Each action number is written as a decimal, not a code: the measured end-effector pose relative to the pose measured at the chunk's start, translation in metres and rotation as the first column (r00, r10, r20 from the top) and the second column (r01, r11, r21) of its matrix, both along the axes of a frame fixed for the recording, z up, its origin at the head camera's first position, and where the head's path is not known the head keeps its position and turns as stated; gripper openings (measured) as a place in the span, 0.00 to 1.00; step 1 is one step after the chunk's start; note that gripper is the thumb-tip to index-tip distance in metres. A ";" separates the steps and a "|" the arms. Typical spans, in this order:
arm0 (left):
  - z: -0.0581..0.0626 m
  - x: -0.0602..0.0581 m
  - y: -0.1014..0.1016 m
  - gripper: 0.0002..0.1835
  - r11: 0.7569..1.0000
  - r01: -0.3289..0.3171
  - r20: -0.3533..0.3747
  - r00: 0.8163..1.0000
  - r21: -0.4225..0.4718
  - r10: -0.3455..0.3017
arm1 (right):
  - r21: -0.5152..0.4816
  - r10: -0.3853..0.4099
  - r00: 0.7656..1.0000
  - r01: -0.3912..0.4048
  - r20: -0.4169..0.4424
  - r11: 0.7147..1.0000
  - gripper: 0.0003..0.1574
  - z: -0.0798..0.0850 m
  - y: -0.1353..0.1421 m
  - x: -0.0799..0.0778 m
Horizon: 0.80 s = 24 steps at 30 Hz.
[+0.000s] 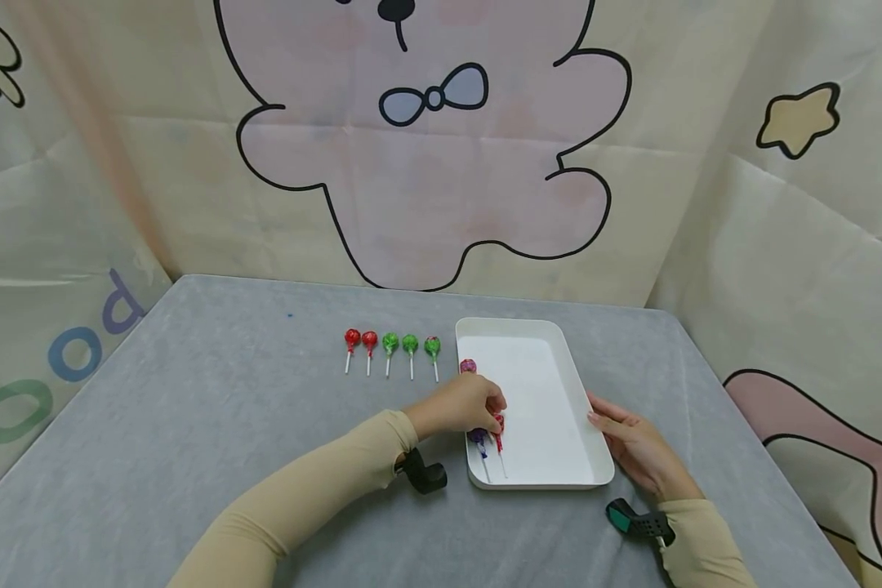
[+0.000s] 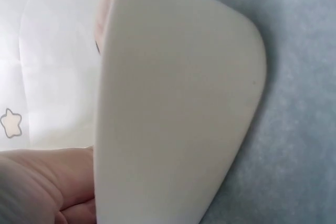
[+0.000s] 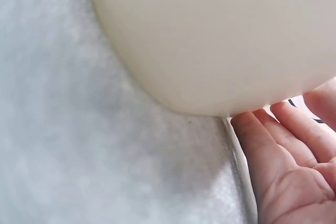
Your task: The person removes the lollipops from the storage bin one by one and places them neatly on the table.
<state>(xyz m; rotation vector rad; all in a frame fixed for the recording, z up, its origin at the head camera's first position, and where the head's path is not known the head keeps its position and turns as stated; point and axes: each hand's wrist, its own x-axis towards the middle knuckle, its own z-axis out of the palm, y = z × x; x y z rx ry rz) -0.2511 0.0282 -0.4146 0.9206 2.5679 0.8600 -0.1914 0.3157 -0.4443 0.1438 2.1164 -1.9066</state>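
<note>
In the head view, my left hand [image 1: 465, 403] reaches over the left wall of the white tray [image 1: 540, 408]. Its fingertips pinch a red lollipop [image 1: 499, 437] at the candy end, with the stick pointing toward me. Close beside that lies a dark purple lollipop [image 1: 478, 441], partly covered by the hand. Another purplish lollipop [image 1: 468, 366] shows at the tray's upper left, its stick hidden. My right hand [image 1: 643, 449] holds the tray's right rim between thumb and fingers. The right wrist view shows its fingers [image 3: 273, 150] against the tray's edge.
Left of the tray, a row of lollipops lies on the grey cloth-covered table [image 1: 265, 392]: two red ones [image 1: 370, 340] and several green ones [image 1: 410, 343], sticks toward me. A printed backdrop [image 1: 441, 180] stands behind the table and along its sides.
</note>
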 end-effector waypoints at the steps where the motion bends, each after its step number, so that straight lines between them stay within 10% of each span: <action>1: 0.000 0.001 0.000 0.10 1.000 0.003 0.001 1.000 -0.002 -0.003 | -0.002 0.001 1.000 -0.001 0.001 1.000 0.45 0.000 0.000 0.000; 9: -0.001 0.000 0.000 0.08 0.994 -0.042 0.099 0.995 0.102 0.031 | 0.005 -0.008 1.000 0.008 0.002 1.000 0.45 0.000 0.001 0.000; 24: 0.008 -0.006 -0.019 0.11 0.898 -0.207 0.387 0.921 0.388 0.046 | 0.010 0.006 1.000 -0.006 -0.005 1.000 0.44 -0.002 0.001 0.000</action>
